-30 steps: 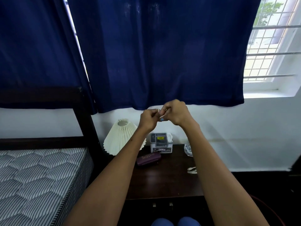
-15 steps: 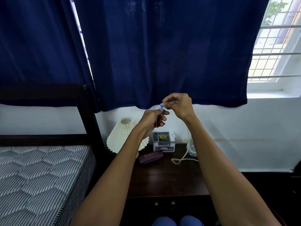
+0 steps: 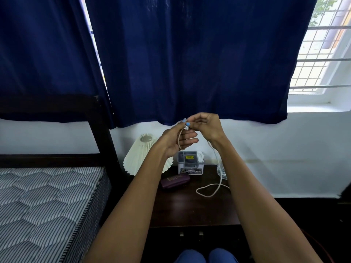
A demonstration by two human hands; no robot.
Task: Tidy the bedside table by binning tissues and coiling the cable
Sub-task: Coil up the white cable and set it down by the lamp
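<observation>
A white cable [image 3: 212, 192] hangs from my raised hands down to the dark bedside table [image 3: 190, 209], where it ends in a loose loop. My right hand [image 3: 206, 127] pinches the cable's plug end between thumb and fingers. My left hand [image 3: 177, 141] sits just below it, palm turned up, with a turn of cable lying across its fingers. Both hands hover above the back of the table. A white tissue [image 3: 200, 156] pokes out of the grey organiser box [image 3: 190, 163].
A pleated cream lampshade [image 3: 140, 154] stands at the table's back left, and a purple case [image 3: 175, 180] lies in front of the box. A striped mattress [image 3: 47, 205] and dark bed frame fill the left. Blue curtains hang behind.
My hands have drawn more cable up, and a loop now lies across my left palm. The loose loop on the table has grown and shifted forward.
</observation>
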